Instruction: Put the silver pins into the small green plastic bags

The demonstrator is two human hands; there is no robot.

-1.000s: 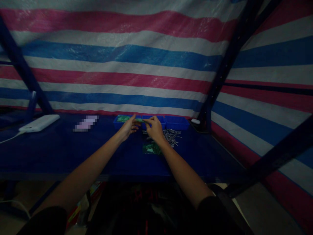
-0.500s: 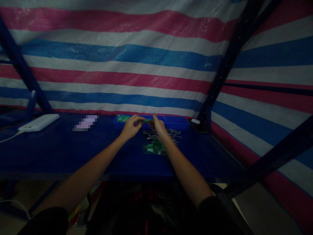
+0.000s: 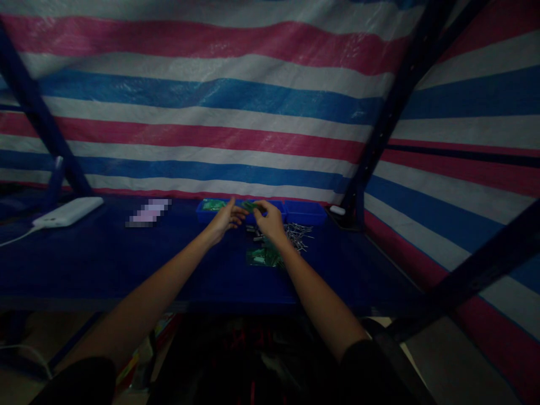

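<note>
My right hand (image 3: 270, 220) pinches a small green plastic bag (image 3: 250, 206) between thumb and fingers, above the front of the blue bins. Just left of it is my left hand (image 3: 225, 220), thumb raised and fingers stretched toward the bag; whether they touch it is unclear. Below my right hand lies a pile of thin metal pieces that look like rivets (image 3: 300, 236), partly hidden by the hand. Nearer to me, more green bags (image 3: 260, 257) lie on the blue table (image 3: 202, 275), partly covered by my right forearm.
Blue bins stand in a row at the back: the left bin (image 3: 204, 217) holds green bags, and the right bin (image 3: 306, 214) stands beside the middle one. A white power bank (image 3: 70, 211) with a cable lies left, near a pixelated patch (image 3: 148, 212). A small white object (image 3: 337, 210) sits right.
My left hand has let go of the green bag, its thumb now up and fingers spread. My right hand has turned and holds the bag in a pinch.
</note>
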